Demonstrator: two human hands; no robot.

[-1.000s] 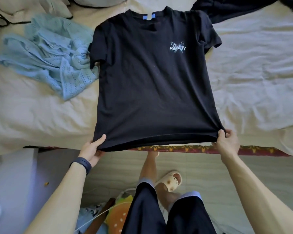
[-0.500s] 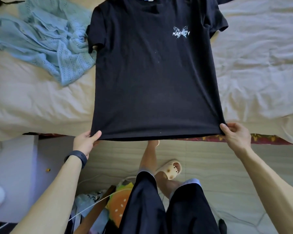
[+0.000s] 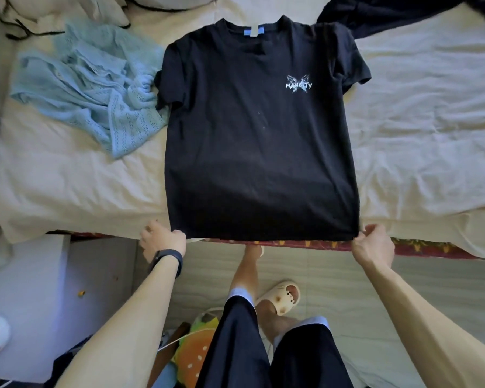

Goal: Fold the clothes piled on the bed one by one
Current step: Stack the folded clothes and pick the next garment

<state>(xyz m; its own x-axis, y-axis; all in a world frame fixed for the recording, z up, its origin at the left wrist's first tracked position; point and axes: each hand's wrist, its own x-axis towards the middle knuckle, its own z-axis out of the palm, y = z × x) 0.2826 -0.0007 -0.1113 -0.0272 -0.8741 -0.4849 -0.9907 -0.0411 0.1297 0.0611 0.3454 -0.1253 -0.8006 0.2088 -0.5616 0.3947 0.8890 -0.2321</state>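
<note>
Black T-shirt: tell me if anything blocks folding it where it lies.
Nothing lies on the black T-shirt. The left hand and right hand hold its hem corners. Only the light blue knit crowds its left-side sleeve, and a dark garment lies near the far shoulder.

The dark garment (image 3: 398, 15) at far right runs off the top edge. The black T-shirt (image 3: 261, 152) overlaps the light blue knit (image 3: 90, 88), and its chest print (image 3: 298, 84) blurs mid-word. Fingertips of the left hand (image 3: 163, 239) and right hand (image 3: 373, 243) are hidden at the hem
</note>
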